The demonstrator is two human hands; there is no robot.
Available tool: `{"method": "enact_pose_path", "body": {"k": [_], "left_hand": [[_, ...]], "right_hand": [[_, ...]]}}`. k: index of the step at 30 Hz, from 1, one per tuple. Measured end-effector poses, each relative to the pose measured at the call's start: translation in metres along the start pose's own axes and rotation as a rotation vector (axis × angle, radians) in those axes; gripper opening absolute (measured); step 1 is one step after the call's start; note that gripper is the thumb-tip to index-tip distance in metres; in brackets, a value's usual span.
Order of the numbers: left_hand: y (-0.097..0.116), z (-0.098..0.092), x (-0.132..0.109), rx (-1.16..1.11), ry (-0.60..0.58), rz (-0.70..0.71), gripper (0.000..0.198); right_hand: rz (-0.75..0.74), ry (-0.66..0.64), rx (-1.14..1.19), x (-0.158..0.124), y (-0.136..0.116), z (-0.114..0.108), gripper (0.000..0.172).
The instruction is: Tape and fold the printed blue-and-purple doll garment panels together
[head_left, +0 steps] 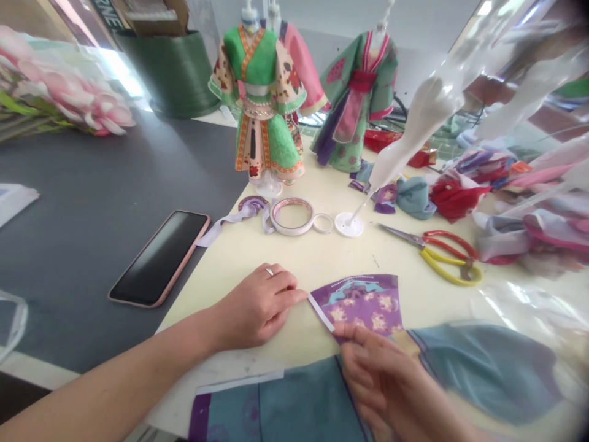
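Note:
A purple flowered fabric piece (368, 304), fan-shaped with a blue motif and a dotted white line, lies on the pale table. A narrow white tape strip (321, 312) runs along its left edge. My left hand (264, 304), a ring on one finger, is closed, its index fingertip at the strip's upper end; whatever its curled fingers hold is hidden. At the lower end, my right hand (381, 374) grips the fabric's corner, index finger on top. Below lies a teal fabric piece (304, 399) with a purple end and white tape along its top edge, partly under my right hand.
Behind are tape rolls (294, 216), a white stand (348, 224) and red-and-yellow-handled scissors (442, 250). Dressed doll forms (264, 104) stand at the back. A phone (159, 258) lies left, fabric scraps (455, 190) right. Teal gathered fabric (488, 368) lies beyond my right hand.

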State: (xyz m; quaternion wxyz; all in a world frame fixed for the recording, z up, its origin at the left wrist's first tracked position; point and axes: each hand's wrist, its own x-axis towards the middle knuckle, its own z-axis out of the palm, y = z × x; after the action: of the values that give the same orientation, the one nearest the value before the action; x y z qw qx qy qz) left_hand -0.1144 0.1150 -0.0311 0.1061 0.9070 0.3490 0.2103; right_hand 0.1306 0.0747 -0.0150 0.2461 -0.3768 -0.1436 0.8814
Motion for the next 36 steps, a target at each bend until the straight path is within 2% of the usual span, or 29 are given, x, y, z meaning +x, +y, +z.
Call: {"method": "enact_pose_path", "body": {"k": [36], "left_hand": [[-0.0012,0.0014,-0.0008,-0.023,-0.008,0.010,0.036]], "right_hand": [[-0.001,0.008,-0.047,0.0002,0.0010,-0.0034,0.020]]}}
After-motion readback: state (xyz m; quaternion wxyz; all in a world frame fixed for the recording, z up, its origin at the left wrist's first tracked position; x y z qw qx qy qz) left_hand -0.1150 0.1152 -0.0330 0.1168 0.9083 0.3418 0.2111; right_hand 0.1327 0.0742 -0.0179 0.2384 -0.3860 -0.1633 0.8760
